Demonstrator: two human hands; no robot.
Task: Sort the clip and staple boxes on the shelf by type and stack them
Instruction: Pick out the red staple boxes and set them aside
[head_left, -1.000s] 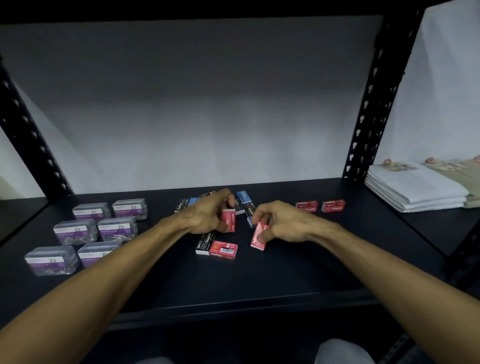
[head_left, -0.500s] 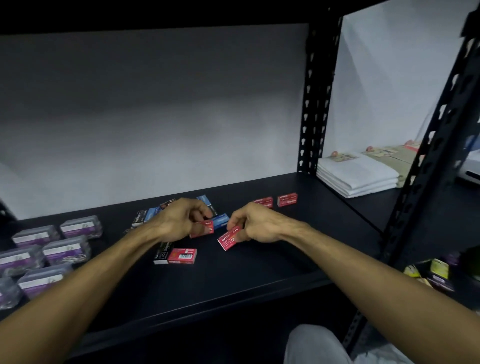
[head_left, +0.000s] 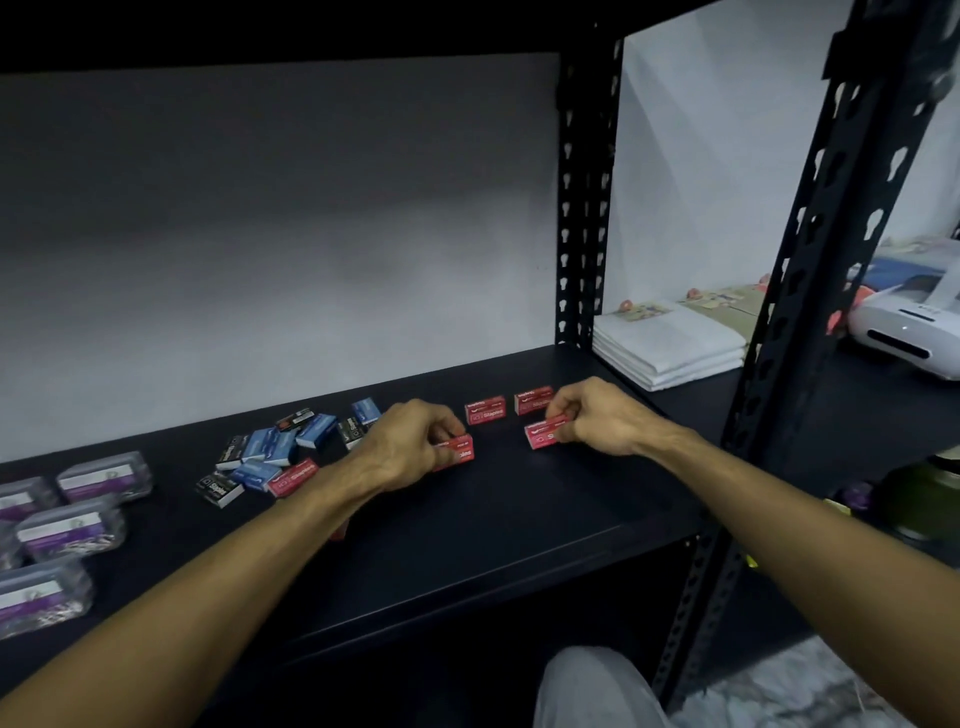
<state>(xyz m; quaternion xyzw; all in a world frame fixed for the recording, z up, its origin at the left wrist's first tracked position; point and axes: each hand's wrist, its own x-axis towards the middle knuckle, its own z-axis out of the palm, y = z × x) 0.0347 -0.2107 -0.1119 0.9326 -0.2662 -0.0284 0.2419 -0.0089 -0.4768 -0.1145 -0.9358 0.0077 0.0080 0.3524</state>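
My left hand (head_left: 413, 441) grips a red staple box (head_left: 460, 451) low over the black shelf (head_left: 519, 525). My right hand (head_left: 597, 415) holds another red staple box (head_left: 540, 434) just in front of two red staple boxes (head_left: 485, 409) (head_left: 531, 399) that lie side by side near the back. Left of my hands sits a loose heap of blue, black and red staple boxes (head_left: 283, 449). Several clear clip boxes with purple labels (head_left: 70, 525) stand in rows at the far left.
A black perforated upright (head_left: 576, 208) closes the bay at the back right, and another upright (head_left: 810, 291) stands at the front right. Folded white cloths (head_left: 670, 345) lie beyond it. A white device (head_left: 909, 332) sits at the far right.
Both hands have carried their red boxes to the right, up to the two red boxes at the back. The view has swung right, so the clip boxes sit at the left edge.
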